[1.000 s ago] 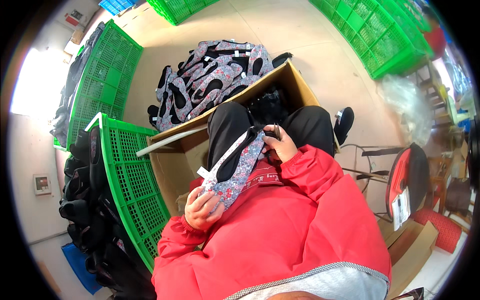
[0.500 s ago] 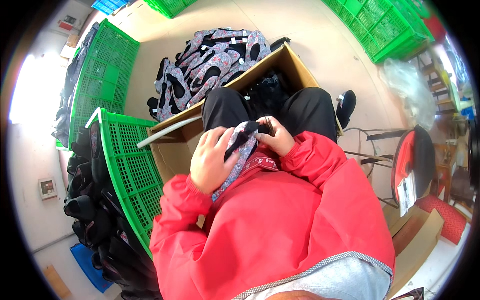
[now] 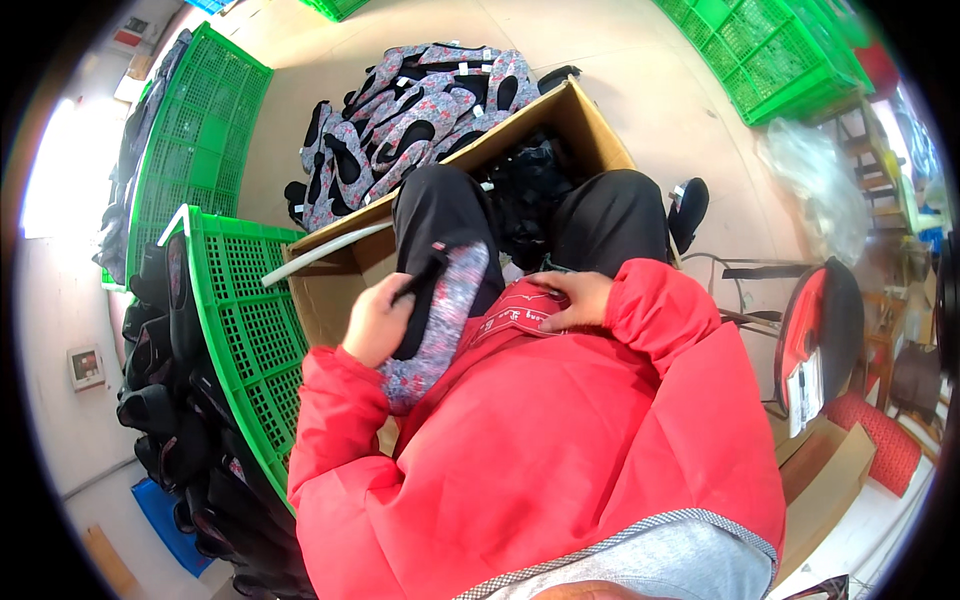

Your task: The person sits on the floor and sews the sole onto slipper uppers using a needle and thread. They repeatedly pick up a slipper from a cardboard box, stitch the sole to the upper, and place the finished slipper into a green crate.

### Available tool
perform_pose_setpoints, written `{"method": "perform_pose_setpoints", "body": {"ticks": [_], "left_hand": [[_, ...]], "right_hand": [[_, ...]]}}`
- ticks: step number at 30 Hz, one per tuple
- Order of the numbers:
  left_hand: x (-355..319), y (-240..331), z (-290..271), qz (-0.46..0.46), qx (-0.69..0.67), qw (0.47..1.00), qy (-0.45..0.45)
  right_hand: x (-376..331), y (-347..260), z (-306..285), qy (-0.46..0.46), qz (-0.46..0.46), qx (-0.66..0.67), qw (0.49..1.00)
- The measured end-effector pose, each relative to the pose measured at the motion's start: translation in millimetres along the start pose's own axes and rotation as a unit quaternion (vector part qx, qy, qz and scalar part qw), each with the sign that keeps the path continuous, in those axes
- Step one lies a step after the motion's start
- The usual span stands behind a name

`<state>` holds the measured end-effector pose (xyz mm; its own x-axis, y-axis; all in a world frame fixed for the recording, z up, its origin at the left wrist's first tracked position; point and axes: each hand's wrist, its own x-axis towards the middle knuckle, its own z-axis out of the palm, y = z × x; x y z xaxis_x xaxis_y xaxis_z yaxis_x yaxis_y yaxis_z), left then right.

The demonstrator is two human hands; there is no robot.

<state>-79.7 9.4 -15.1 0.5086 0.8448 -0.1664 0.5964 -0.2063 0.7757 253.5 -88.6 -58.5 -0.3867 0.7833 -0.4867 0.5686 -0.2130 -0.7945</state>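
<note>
My left hand [image 3: 379, 320] grips a soft floral fabric shoe [image 3: 440, 320] by its black-lined opening. The shoe is grey with red and blue print, stretched lengthwise above my left thigh, slightly blurred. My right hand [image 3: 580, 298] is apart from the shoe, low over my lap against the red apron [image 3: 520, 308]. Its fingers are curled, and a small dark thing shows by the fingertips, too small to name. Beyond my knees, a heap of similar floral shoes [image 3: 415, 130] lies on the floor, several with white tags.
An open cardboard box [image 3: 600, 125] with black items inside stands around my knees. Green crates [image 3: 250, 320] stand at the left beside piled black shoes [image 3: 165, 400]. One black shoe [image 3: 688, 212] lies right of the box. A round-seated chair [image 3: 805, 330] is at the right.
Both hands were together at the shoe. Now my right hand has let go and moved right and down, while my left hand has moved left with the shoe, which shows more fully.
</note>
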Motion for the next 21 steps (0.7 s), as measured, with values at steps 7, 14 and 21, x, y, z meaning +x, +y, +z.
{"method": "perform_pose_setpoints", "body": {"ticks": [7, 14, 21], "left_hand": [[-24, -48, -10, 0.000, -0.457, 0.884, -0.095], [4, -62, 83, 0.218, -0.426, 0.829, -0.290], [12, -33, 107, 0.105, -0.417, 0.811, -0.396]], "right_hand": [[8, -10, 5, -0.010, 0.103, 0.115, 0.988], [-45, -33, -37, -0.033, 0.000, 0.314, 0.949], [-81, -34, -58, -0.065, -0.009, 0.217, 0.974]]}}
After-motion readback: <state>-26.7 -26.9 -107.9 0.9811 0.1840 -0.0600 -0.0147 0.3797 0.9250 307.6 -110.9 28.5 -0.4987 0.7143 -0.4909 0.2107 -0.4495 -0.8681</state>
